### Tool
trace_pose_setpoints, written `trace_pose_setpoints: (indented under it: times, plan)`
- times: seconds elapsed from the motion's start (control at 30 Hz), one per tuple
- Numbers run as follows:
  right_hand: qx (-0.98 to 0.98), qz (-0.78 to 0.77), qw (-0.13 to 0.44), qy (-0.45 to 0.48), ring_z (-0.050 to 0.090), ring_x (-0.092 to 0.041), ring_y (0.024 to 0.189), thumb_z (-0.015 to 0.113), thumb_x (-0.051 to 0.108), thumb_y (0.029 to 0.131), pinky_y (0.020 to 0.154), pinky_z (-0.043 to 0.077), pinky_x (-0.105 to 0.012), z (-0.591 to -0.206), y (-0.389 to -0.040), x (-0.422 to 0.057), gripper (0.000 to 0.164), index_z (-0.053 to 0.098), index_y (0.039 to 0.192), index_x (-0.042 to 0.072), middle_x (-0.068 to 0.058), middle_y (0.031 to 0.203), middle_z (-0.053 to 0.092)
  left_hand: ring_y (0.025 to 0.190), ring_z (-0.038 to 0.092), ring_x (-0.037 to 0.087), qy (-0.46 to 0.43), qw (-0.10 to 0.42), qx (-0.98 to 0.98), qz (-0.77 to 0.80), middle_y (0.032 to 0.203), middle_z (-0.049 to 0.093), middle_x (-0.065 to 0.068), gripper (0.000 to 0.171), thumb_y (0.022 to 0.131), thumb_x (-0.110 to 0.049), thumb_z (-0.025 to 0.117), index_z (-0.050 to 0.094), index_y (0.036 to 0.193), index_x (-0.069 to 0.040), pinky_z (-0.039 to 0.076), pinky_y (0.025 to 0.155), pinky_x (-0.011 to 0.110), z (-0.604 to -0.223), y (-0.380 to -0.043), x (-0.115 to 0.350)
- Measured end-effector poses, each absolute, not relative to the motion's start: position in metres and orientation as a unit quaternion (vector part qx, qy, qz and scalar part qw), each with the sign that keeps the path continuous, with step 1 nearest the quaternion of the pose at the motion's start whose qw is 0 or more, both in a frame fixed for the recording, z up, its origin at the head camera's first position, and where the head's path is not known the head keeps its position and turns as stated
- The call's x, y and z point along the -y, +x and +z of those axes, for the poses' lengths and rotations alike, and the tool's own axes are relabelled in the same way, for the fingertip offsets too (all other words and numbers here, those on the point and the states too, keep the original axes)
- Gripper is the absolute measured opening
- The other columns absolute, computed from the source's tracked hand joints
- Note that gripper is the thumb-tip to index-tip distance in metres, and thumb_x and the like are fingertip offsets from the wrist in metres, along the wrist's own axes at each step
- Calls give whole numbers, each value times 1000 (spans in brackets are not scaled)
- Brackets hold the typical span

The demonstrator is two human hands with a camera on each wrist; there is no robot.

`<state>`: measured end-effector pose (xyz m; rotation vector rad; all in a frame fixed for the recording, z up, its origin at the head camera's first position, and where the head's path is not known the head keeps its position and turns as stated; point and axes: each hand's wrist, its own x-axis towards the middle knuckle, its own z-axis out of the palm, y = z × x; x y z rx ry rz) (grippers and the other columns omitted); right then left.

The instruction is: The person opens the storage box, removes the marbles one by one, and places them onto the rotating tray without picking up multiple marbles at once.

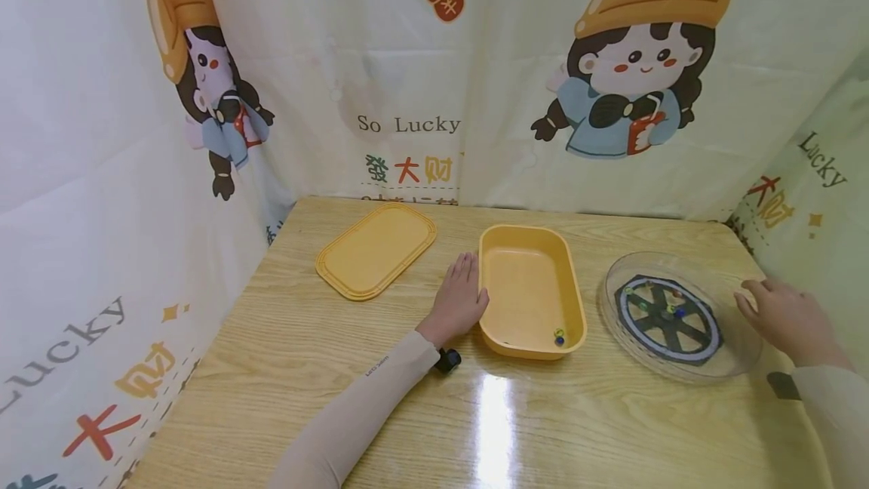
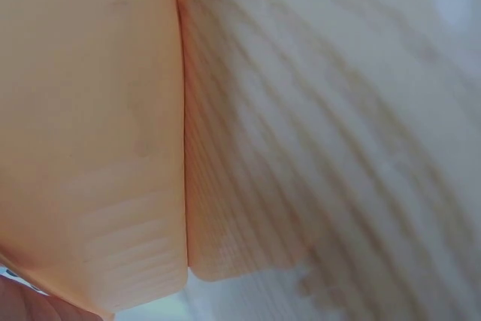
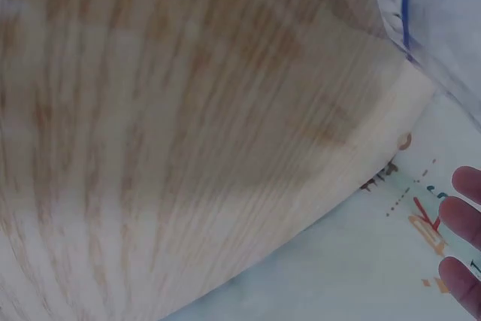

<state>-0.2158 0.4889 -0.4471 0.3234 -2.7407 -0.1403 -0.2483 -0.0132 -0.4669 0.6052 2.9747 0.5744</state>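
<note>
A pale printed curtain (image 1: 502, 81) stands behind the wooden worktop (image 1: 271, 368); towards the worktop's right edge sits a round clear dish (image 1: 736, 353), a dark spoked disc (image 1: 661, 324) showing through it, though whether inside or beneath I cannot tell; left of the dish, nearer the far edge than the near one, is a deep yellow box (image 1: 519, 285); a flat yellow panel (image 1: 376, 251) lies by the far left corner.

The person's left hand (image 1: 456, 300) rests along the box's left side, fingers straight and gripping nothing; their right hand (image 1: 790, 319) hovers at the dish's right rim, by the worktop's right edge, fingers loosely bent round nothing; I cannot tell whether they touch the rim.

Smallest are the beads: a yellow and blue pair (image 1: 560, 336) in the box's near right corner; several coloured ones (image 1: 680, 313) in the dish.
</note>
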Motion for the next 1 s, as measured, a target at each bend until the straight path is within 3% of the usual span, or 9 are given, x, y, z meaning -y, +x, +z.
trace_pose_setpoints:
  times: [0.4,0.6,0.8,1.0]
  plan:
    - [974,-36,175,138,57,-42,59,59,5,81,51,45,-55,-458,-213,-499,16,63,82,-10,-26,70,61,148,4,26,196,25,-965,174,158,10,18,63,101,-30,32,8,150,1,9,120,40,-469,-249,8]
    - [962,-29,212,168,47,-29,46,57,-2,77,40,37,-46,-462,-212,-503,6,55,72,-2,-12,54,50,148,5,27,198,21,-964,178,157,12,19,63,100,-30,33,9,150,2,10,120,40,-469,-249,8]
    - [940,-28,258,222,39,-21,41,54,-4,80,36,31,-40,-466,-218,-508,14,50,69,4,-5,52,46,148,5,27,195,22,-965,173,157,12,19,63,100,-30,33,9,150,2,10,120,40,-468,-249,12]
    - [936,-38,266,226,45,-26,45,55,-1,78,39,33,-43,-464,-219,-507,16,48,65,6,-7,54,51,148,6,28,198,20,-963,179,157,13,19,64,100,-30,33,9,150,3,10,120,41,-468,-249,13]
